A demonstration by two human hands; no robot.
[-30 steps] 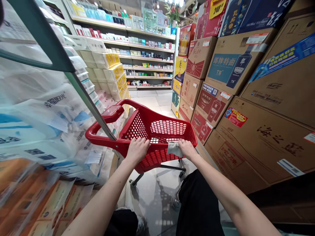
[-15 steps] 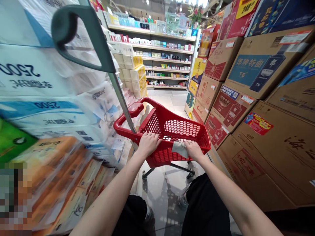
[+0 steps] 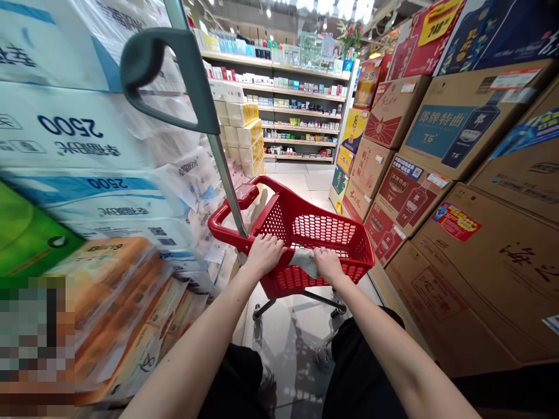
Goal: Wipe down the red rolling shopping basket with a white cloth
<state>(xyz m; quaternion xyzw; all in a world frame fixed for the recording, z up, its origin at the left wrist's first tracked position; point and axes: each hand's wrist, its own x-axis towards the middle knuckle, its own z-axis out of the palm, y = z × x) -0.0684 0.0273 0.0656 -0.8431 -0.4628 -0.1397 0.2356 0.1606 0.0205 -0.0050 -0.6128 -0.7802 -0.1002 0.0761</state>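
Observation:
A small red plastic shopping cart (image 3: 279, 282) stands side-on before me, its walls full of holes and its basket bare inside. My left hand (image 3: 265, 255) is closed over the near rim, close to the metal pole. Farther right along the same rim, my right hand (image 3: 328, 265) has its fingers closed on a grey cloth (image 3: 303, 263), pressing it to the rim. Part of the cloth hangs down the outer side. The pole (image 3: 227, 186) rises from the cart's handle end and carries a dark grey loop (image 3: 187, 87) at upper left.
Plastic-wrapped white and blue paper packs (image 3: 78, 128) are stacked on the left, with orange packs (image 3: 117, 291) below. Brown cartons (image 3: 471, 273) line the right side. Shelves of small goods (image 3: 301, 90) stand ahead beyond a tiled floor (image 3: 301, 174).
My right hand has slid left along the rim with the cloth, closer to my left hand. My left hand keeps its hold. The view has shifted slightly.

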